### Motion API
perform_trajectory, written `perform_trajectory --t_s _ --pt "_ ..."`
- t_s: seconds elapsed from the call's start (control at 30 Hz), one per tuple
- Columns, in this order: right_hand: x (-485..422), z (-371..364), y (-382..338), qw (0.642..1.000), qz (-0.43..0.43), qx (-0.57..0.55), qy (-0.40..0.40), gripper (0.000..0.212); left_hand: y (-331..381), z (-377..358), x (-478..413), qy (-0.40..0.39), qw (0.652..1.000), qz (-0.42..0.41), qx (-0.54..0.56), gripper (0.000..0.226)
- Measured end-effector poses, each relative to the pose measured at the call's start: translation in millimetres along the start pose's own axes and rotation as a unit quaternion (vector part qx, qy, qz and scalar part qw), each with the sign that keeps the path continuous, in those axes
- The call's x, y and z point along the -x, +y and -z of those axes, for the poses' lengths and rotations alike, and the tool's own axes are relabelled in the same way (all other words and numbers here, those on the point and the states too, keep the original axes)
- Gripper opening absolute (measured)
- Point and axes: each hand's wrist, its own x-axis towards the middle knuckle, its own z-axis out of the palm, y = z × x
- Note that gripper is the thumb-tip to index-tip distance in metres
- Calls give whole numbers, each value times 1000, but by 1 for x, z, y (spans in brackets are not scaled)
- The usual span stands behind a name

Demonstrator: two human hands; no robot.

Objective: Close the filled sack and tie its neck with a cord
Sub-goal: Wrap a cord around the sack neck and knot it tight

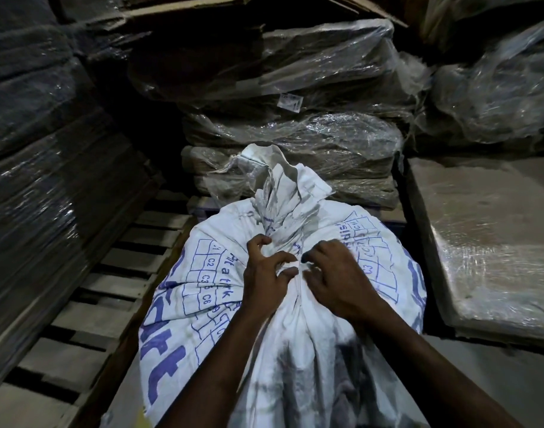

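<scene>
A full white woven sack with blue print stands in the middle of the head view. Its neck is bunched together and rises away from me, the loose mouth flopping at the top. My left hand grips the gathered fabric at the base of the neck from the left. My right hand presses on the same bunch from the right, fingers curled into the folds. A thin pale strip runs down between the two hands; whether it is the cord or a fold I cannot tell.
A wooden pallet lies on the floor to the left. Plastic-wrapped stacks rise behind the sack and on the left. A flat wrapped bundle lies on the right.
</scene>
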Motion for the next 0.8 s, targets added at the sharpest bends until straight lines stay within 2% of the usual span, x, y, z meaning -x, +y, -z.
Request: perform_trajectory --t_s 0.07,0.17,0.23,0.33,0.43,0.5,0.67,0.8 --pt "-2 -4 0 999 19 -24 -44 13 2 0 2 3 1000 -5 -6 14" --pt "-3 -17 4 998 19 -33 -54 3 3 3 6 3 1000 -8 -9 14" --pt "-5 -19 1 996 24 -72 -55 4 2 5 7 -3 1000 -2 -7 15" --pt "-8 -11 0 983 -20 -170 -64 19 -2 5 5 -15 1000 2 12 17" --pt "-7 -10 0 973 -65 -218 -51 15 -6 5 2 -19 998 1 54 17" --pt "-5 -16 2 975 -98 -198 -35 30 -10 7 -1 -20 998 -4 67 17" --pt "-4 -25 0 984 -155 -90 0 50 -15 14 -6 -31 999 -23 33 22" --pt "-3 -25 -2 981 -183 -67 5 64 -16 14 -7 -34 999 -18 16 24"
